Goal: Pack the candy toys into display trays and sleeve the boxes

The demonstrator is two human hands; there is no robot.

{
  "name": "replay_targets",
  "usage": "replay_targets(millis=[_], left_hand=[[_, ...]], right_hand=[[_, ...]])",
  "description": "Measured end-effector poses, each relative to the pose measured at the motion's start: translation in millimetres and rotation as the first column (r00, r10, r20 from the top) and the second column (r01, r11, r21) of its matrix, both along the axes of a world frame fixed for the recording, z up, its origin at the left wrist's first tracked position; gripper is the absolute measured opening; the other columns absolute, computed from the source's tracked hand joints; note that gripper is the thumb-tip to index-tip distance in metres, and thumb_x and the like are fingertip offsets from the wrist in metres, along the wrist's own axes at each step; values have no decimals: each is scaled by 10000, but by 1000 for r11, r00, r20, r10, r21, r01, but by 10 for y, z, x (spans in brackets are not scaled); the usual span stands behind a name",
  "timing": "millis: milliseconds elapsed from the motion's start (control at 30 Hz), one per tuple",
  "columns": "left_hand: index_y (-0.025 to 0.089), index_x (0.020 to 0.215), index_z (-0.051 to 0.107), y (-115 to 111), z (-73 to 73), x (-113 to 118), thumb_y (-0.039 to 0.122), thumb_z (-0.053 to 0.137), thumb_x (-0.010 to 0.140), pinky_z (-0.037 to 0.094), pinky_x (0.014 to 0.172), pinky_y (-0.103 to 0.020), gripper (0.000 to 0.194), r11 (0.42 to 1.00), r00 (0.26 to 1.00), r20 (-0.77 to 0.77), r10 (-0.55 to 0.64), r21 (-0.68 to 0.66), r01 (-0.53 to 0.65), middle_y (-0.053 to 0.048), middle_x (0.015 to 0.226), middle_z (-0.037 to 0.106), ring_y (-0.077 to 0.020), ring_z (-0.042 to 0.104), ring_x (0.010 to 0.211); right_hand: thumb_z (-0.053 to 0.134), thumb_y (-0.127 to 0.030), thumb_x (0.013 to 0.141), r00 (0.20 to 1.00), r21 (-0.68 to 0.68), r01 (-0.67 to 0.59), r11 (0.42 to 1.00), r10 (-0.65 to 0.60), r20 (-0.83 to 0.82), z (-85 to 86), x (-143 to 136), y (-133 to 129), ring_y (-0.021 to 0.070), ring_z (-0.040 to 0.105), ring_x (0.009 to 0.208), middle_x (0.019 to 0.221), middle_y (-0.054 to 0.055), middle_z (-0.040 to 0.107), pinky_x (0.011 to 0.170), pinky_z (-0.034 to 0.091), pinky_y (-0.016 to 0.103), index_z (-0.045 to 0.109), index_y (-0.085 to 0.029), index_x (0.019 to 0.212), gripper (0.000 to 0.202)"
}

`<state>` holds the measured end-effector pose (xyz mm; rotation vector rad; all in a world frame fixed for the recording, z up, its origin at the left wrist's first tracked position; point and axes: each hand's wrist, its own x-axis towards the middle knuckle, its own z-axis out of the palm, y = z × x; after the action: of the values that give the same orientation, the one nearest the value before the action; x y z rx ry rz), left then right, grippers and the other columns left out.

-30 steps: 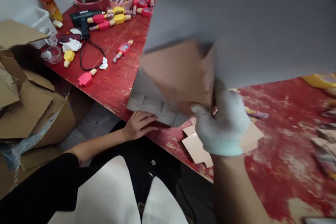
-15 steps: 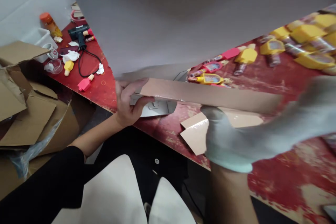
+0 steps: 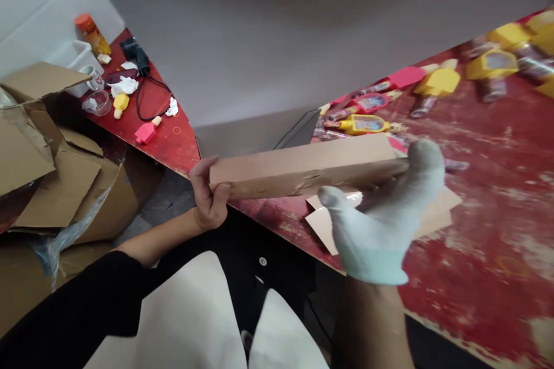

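Held L end of folded cardboard (image 3: 303, 164) in bare L hand (image 3: 208, 202), w/ fingers narrow, closed on its brown edge strip. Had gloved R hand (image 3: 381, 230) at R end, w/ fingers wide open & thumb spread well apart; couldn't tell if touching there. Saw folded cardboard over near edge of red counter (image 3: 476, 253), w/ big grey panel (image 3: 303, 40) rising behind brown strip. Noted flat tan pcs (image 3: 322, 228) on counter, partly behind R hand. Spotted pink & yellow toys (image 3: 437, 82) on counter, R of grey panel, slightly blurred. At far L, saw pink toy (image 3: 146, 131), yellow toy (image 3: 121, 104), white mug (image 3: 93, 78), orange-capped bottle (image 3: 93, 33), black cable (image 3: 138, 101) & torn brown cartons (image 3: 64, 184) beside counter.
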<state>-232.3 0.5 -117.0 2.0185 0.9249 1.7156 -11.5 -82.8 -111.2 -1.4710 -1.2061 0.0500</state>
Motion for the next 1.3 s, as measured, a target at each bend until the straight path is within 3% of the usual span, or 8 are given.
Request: replay_targets(millis=[200, 333, 500, 633, 767, 967, 1133, 1300], left_hand=[[285, 1465, 387, 94, -71, 52, 498, 271, 1071, 471, 1064, -385, 464, 994, 999, 29, 30, -110, -27, -85, 1356, 535, -212, 559, 1214], [242, 1396, 524, 327, -31, 60, 501, 303, 1069, 440, 1108, -397, 471, 996, 996, -10, 84, -31, -84, -96, 1299, 530, -214, 522, 1242], [259, 1416, 580, 373, 62, -63, 413, 504, 1035, 481, 1012, -346, 418, 986, 988, -68, 137, 104, -129, -68, 1145, 574, -177, 556, 1080], [286, 1439, 578, 182, 74, -246, 345, 608, 994, 517, 823, -271, 450, 960, 980, -42, 194, 216, -181, -32, 1003, 617, -134, 567, 888], [285, 1425, 597, 66, 30, -502, 429, 615, 981, 540, 934, -304, 468, 944, 969, -53, 243, 243, -223, -59, 1163, 643, -171, 624, 1057], [334, 1597, 322, 199, -286, -668, 552, 267, 1065, 319, 1280, -398, 578, 989, 989, -42, 145, 4, -145, -56, 1660, 330, -218, 325, 1560], [336, 1615, 249, 338, -545, -544, 349, 364, 1080, 242, 1323, -401, 547, 995, 993, -96, 63, -73, -70, -48, 1693, 292, -184, 265, 1588], [275, 1634, 184, 513, -807, -489, 456, 566, 1002, 314, 1293, -481, 760, 981, 952, -258, -167, -138, 135, -149, 1669, 315, -246, 289, 1581]], right_hand=[[668, -624, 853, 980, -4, -185, 983, 185, -68, 91, 116, 55, 313, 564, 1304, 1395, 174, 540, 1126, 459, 553, 475, -213, 1458, 756], [639, -608, 879, 976, -91, -182, 979, 191, 108, 158, 173, 57, 327, 525, 1346, 1388, 180, 524, 1154, 429, 564, 469, -212, 1511, 765], [694, -511, 876, 936, -52, -99, 994, 111, 335, -130, 252, 252, 333, 444, 1448, 1576, 190, 401, 1143, 456, 515, 218, -237, 1654, 953], [605, -464, 944, 924, 4, -122, 992, 112, 366, -427, 150, 428, 231, 681, 1068, 1204, 136, 671, 918, 587, 385, 575, -219, 1429, 544], [619, -370, 938, 944, 47, -138, 989, 117, 308, -387, 11, 470, 180, 688, 966, 1083, 84, 695, 828, 591, 307, 679, -238, 1265, 358], [662, -313, 898, 936, 103, -236, 966, 197, 293, -439, -79, 685, 174, 683, 929, 1078, 76, 694, 795, 595, 301, 656, -237, 1331, 440], [684, -298, 877, 957, 119, -196, 973, 163, 238, -684, 60, 704, 209, 706, 940, 1070, 114, 714, 832, 599, 356, 706, -204, 1250, 385], [755, -301, 788, 954, 149, -21, 989, -24, 298, -762, 366, 471, 236, 711, 833, 1000, 124, 734, 788, 586, 384, 715, -226, 1267, 486]])
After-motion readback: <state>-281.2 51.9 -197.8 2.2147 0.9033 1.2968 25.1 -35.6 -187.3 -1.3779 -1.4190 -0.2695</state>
